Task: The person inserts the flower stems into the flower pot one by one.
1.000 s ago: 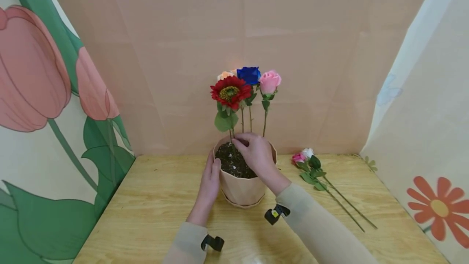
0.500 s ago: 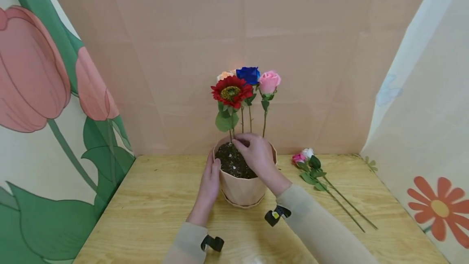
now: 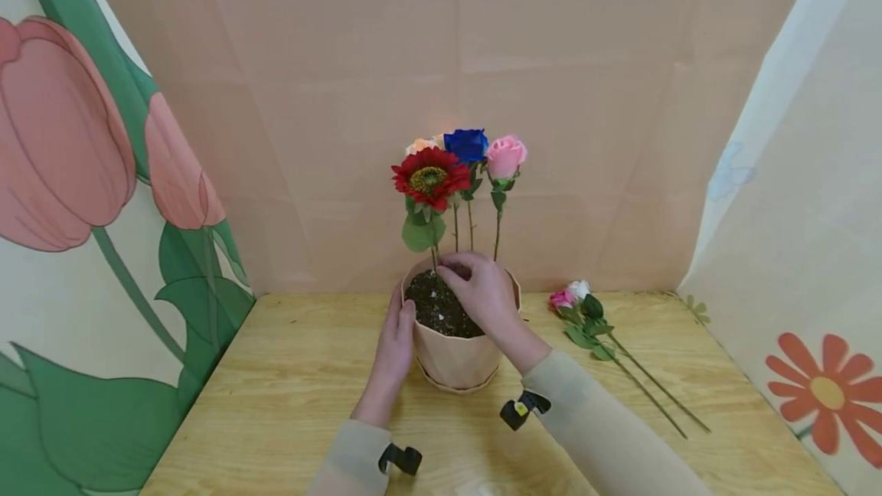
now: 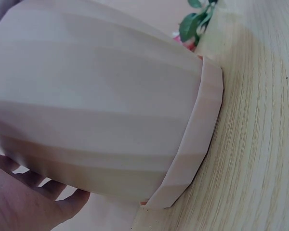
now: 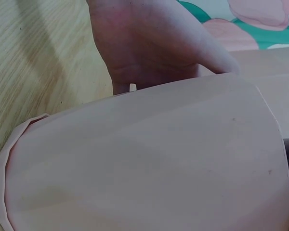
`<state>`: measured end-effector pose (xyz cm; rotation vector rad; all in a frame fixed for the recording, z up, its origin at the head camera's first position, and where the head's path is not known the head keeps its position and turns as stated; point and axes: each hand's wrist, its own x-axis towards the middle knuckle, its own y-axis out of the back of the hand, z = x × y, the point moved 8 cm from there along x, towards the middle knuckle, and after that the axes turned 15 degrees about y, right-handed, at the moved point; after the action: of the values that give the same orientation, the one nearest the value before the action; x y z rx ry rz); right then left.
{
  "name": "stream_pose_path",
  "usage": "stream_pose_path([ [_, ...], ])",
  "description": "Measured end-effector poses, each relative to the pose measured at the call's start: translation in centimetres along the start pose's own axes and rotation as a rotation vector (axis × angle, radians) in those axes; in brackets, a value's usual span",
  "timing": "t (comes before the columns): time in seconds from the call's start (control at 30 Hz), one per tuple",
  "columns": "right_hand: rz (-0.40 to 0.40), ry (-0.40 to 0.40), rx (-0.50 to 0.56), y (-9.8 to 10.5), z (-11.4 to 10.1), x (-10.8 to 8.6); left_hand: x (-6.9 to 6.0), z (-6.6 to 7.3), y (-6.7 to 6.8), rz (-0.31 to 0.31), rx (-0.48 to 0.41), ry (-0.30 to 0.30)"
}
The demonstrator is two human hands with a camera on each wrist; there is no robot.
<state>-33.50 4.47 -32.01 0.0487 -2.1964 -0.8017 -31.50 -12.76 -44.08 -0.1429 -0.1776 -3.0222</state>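
One red flower (image 3: 430, 178) reaching above both hands (image 3: 396, 337) (image 3: 485, 295).

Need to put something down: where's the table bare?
Widest: table between the left wall and the left hand. Smaller: between the loose flowers and the right wall. Crowded: over the pot, with the right hand below the standing flowers.

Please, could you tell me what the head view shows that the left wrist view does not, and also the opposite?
Only the head view: the red flower, blue rose and pink rose above the pot, the dark soil and the painted tulips.

Only the left wrist view: the gaps between the fingers of the left hand, seen against the pot's side.

Both: the pot, its saucer, the left hand, the wooden table and the lying roses, though the wrist view catches just some leaves and a bit of pink.
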Motion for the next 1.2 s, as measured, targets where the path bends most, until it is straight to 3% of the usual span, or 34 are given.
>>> stream_pose_path([
  [0.73, 0.026, -0.036, 0.071, 0.0, 0.2, -0.3, -0.3, -0.5, 0.0, -0.005, -0.013, 0.023],
  [0.83, 0.045, -0.048, 0.093, 0.4, 0.2, -0.4, -0.2, -0.9, 0.0, -0.013, -0.026, -0.024],
  [0.87, 0.054, -0.047, 0.104, 0.5, 0.2, -0.4, 0.3, -1.9, 0.0, -0.017, -0.035, -0.069],
  [0.97, 0.08, -0.023, 0.142, 1.5, 0.1, -0.3, 0.4, -2.0, 0.1, -0.014, -0.036, -0.104],
  [1.07, 0.098, -0.002, 0.15, 2.9, 0.0, -0.5, 0.4, -1.7, 0.1, -0.007, -0.027, -0.062],
  [1.1, 0.098, -0.001, 0.145, 3.4, 0.0, -0.6, -0.1, -0.7, 0.0, -0.003, -0.013, -0.011],
  [1.2, 0.09, -0.028, 0.123, 4.9, 0.3, -1.1, -0.2, -0.4, 0.0, 0.01, 0.012, 0.045],
])
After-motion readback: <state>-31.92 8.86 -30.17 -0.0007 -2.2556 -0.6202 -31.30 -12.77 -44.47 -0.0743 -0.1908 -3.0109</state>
